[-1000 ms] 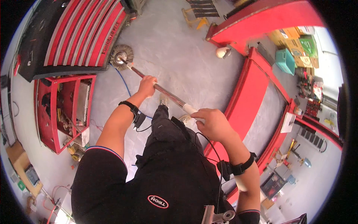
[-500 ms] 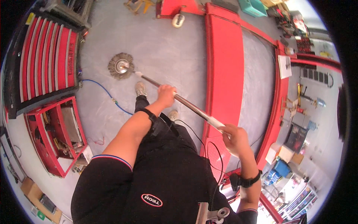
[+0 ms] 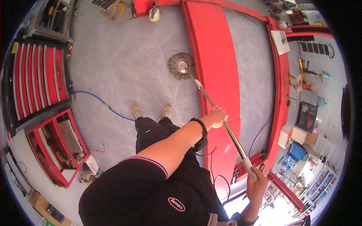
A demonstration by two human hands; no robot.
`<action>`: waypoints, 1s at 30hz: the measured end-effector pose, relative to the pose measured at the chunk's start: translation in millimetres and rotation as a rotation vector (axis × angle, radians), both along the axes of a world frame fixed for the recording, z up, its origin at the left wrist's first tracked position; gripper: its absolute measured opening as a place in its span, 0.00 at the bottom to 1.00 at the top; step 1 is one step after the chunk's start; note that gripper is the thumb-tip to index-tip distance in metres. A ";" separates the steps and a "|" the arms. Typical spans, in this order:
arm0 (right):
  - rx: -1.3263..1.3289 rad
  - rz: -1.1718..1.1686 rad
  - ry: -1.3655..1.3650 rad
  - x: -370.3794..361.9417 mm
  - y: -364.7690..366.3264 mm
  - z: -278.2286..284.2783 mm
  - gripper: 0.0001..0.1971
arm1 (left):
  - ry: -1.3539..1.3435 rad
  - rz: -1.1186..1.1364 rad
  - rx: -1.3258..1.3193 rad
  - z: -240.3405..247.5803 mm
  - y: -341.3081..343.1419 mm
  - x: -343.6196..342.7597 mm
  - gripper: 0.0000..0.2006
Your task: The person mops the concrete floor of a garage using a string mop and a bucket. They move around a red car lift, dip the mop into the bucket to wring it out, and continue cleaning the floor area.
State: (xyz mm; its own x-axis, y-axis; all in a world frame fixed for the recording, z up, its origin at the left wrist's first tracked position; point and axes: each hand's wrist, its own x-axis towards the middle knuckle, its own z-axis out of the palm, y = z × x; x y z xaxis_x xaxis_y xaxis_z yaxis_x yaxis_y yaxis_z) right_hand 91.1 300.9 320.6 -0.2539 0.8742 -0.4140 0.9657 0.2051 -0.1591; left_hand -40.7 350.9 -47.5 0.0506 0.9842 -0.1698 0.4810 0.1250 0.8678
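Note:
I hold a round floor mop (image 3: 175,70) by its long metal pole, one hand above the other. My left hand (image 3: 217,117) is closed round the middle of the pole. Lower right, my right hand (image 3: 257,184) is wrapped round the pale grip at the pole's upper end. The mop's grey strand head, with a shiny disc in its middle, lies on the grey floor (image 3: 124,67), against or very close to the left edge of the red lift ramp (image 3: 217,49). From there the pole slants over the ramp toward me.
At left stand a red drawer cabinet (image 3: 37,79) and an open red tool cart (image 3: 69,150). A blue air hose (image 3: 94,96) runs over the floor near my feet. A pale container (image 3: 154,15) and a yellow stand (image 3: 115,9) are at the far side. Black cables hang beside me.
The mop head has swept right across the floor, from near the drawer cabinet to the ramp's edge. Both hands moved right and lower in view, still gripping the pole. My feet now stand side by side.

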 end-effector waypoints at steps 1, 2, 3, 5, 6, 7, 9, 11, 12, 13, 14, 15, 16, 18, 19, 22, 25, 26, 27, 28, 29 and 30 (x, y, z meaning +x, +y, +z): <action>0.026 0.031 -0.029 -6.6 -2.3 2.0 0.13 | -0.028 0.000 -0.010 0.5 2.5 -1.6 0.11; 0.049 0.061 -0.060 -12.3 -4.3 4.6 0.13 | -0.059 0.000 -0.023 1.7 1.1 -3.3 0.12; 0.034 0.072 -0.090 -17.7 -2.2 5.6 0.14 | -0.058 -0.003 -0.025 4.9 -3.9 -9.2 0.11; 0.018 0.121 -0.079 -14.1 2.8 12.3 0.15 | -0.050 0.004 -0.035 11.1 -17.2 -28.6 0.10; 0.008 0.145 -0.067 -18.8 2.8 13.4 0.15 | -0.046 0.056 -0.023 12.7 -25.4 -38.2 0.10; 0.070 0.247 -0.117 -31.4 1.9 16.8 0.15 | -0.041 0.110 -0.011 15.3 -34.8 -46.4 0.10; 0.016 0.295 -0.059 -42.2 10.8 19.6 0.15 | -0.037 0.202 -0.001 22.0 -57.8 -66.7 0.10; -0.017 0.318 -0.013 -65.6 10.0 18.7 0.14 | -0.023 0.289 -0.012 23.8 -87.3 -91.9 0.10; -0.035 0.374 -0.006 -79.0 6.8 16.3 0.14 | -0.012 0.332 -0.017 22.8 -104.6 -104.4 0.10; -0.052 0.430 0.000 -92.3 3.1 14.3 0.14 | -0.002 0.375 -0.021 21.3 -124.2 -117.3 0.09; -0.071 0.481 0.008 -108.0 -1.9 11.1 0.13 | 0.010 0.413 -0.027 19.2 -145.8 -131.8 0.09; -0.072 0.561 0.005 -127.1 -9.9 6.1 0.12 | 0.032 0.485 -0.018 14.6 -167.2 -145.9 0.09; -0.080 0.644 0.043 -144.8 -18.7 -2.5 0.12 | 0.055 0.555 -0.008 8.9 -189.9 -160.8 0.09; -0.098 0.798 0.113 -179.7 -38.9 -24.1 0.12 | 0.108 0.682 0.017 -7.7 -235.4 -189.7 0.09; -0.102 0.881 0.120 -201.7 -52.2 -31.5 0.11 | 0.141 0.734 0.031 -18.2 -257.8 -205.2 0.10; -0.115 1.047 0.197 -251.3 -89.8 -76.2 0.11 | 0.253 0.896 -0.032 -46.5 -329.7 -253.1 0.11; -0.154 1.206 0.261 -297.9 -134.7 -121.2 0.14 | 0.336 0.979 -0.073 -86.7 -405.5 -298.4 0.12; -0.156 1.267 0.279 -309.7 -148.7 -136.3 0.15 | 0.330 0.982 -0.114 -93.1 -427.6 -311.3 0.11; -0.157 1.309 0.262 -320.5 -163.2 -149.2 0.15 | 0.324 0.981 -0.151 -98.6 -448.0 -323.5 0.11; -0.162 1.362 0.252 -330.4 -175.4 -161.0 0.16 | 0.359 0.989 -0.169 -109.0 -467.8 -332.8 0.11; -0.172 1.375 0.274 -336.6 -185.8 -169.4 0.15 | 0.387 0.985 -0.181 -118.3 -483.4 -338.7 0.12; -0.180 1.378 0.289 -338.9 -192.0 -176.5 0.15 | 0.382 0.987 -0.197 -118.1 -493.4 -342.1 0.12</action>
